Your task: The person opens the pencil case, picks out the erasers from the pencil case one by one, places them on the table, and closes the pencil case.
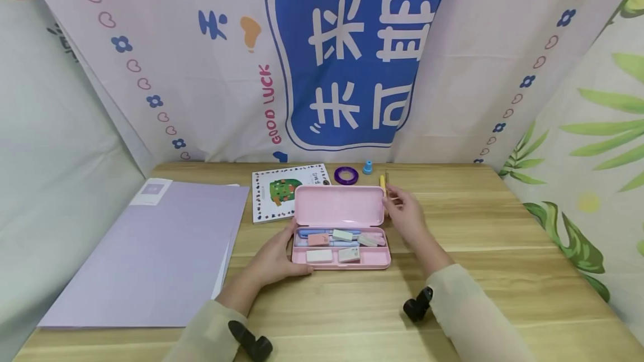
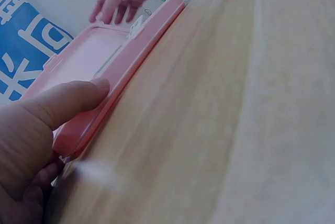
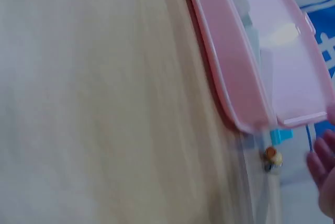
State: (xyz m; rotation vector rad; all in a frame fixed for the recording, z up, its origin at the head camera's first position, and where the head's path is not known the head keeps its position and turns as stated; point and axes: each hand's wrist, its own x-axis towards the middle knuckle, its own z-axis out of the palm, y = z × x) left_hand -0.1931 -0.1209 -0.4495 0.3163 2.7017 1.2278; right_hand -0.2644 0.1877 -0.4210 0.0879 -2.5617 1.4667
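Pencil case [image 1: 341,239] lies open on the wooden table [image 1: 453,295], between both hands. Left hand [image 1: 274,258] grips its near-left corner, thumb curled over the tray rim; best to keep that hold so the tray doesn't slide. Right hand [image 1: 405,214] sits at the raised lid's [image 1: 339,205] right edge, fingers loosely spread, holding nothing; it should take the lid by its edge and move gently. Only the head view shows the erasers [image 1: 332,246] inside and, beyond, the purple tape ring [image 1: 346,175]; the left wrist view shows the thumb's contact on the rim up close.
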